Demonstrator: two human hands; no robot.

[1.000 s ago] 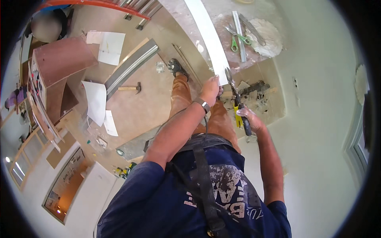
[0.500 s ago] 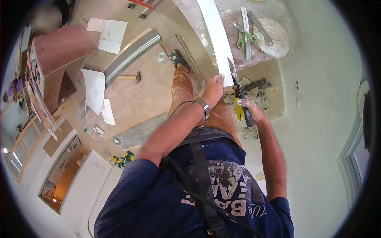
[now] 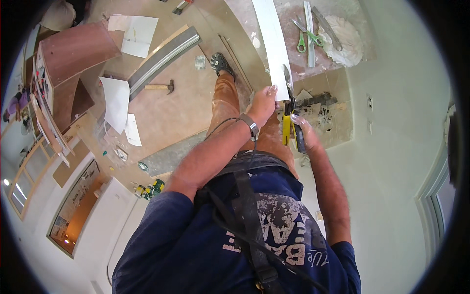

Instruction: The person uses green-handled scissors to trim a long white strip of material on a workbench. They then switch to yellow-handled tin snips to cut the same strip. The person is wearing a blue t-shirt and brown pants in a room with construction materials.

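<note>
A long white strip [image 3: 272, 41] of sheet material reaches away from me, its near end pinched at the left edge by my left hand [image 3: 263, 105], thumb on top. My right hand [image 3: 306, 131] is wrapped round the handles of snips [image 3: 287, 128], one yellow and one black, which stand apart. Their dark blades point away from me at the strip's right edge, and one blade lies over the white face. Whether the blades have cut in cannot be made out. Past the strip, green-handled scissors [image 3: 301, 41] lie beside a straight metal bar [image 3: 310, 41] on a dusty surface.
A whitish crumpled cloth [image 3: 346, 40] lies near a long blade-like tool [image 3: 327, 27]. Rubble [image 3: 320, 109] fills a recess by the pale wall [image 3: 399, 122] at right. On the left floor are a hammer [image 3: 157, 86], a grey metal profile [image 3: 164, 61] and white sheets [image 3: 115, 104].
The snips have shifted left onto the strip's right edge, and their handles stand wider apart. My left hand keeps its pinch on the strip. The whole view has moved slightly.
</note>
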